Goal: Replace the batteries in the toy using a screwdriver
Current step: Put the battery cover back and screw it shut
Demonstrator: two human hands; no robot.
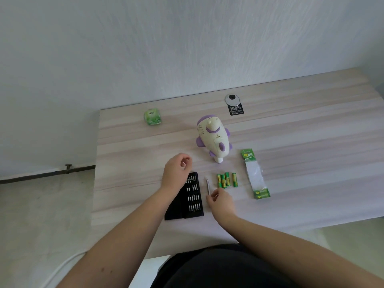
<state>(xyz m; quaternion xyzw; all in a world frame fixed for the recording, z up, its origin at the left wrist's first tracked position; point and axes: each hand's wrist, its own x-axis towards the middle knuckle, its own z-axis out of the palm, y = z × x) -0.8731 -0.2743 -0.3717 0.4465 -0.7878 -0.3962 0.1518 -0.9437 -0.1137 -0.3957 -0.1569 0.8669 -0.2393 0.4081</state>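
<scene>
Beside the bit case [192, 196], right hand [221, 201] pinches the screwdriver [207, 186].

toy [213, 138] behind batteries [226, 180], bit case [190, 197] left of screwdriver [207, 185]

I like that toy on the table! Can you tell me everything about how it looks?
The toy looks like smooth cream plastic with purple trim, shaped a bit like a plump little aeroplane. It has purple side pieces, a purple oval knob, a grid of small holes and a bump on top. It lies on the pale wooden table, beyond the batteries. Neither hand touches it.
</scene>
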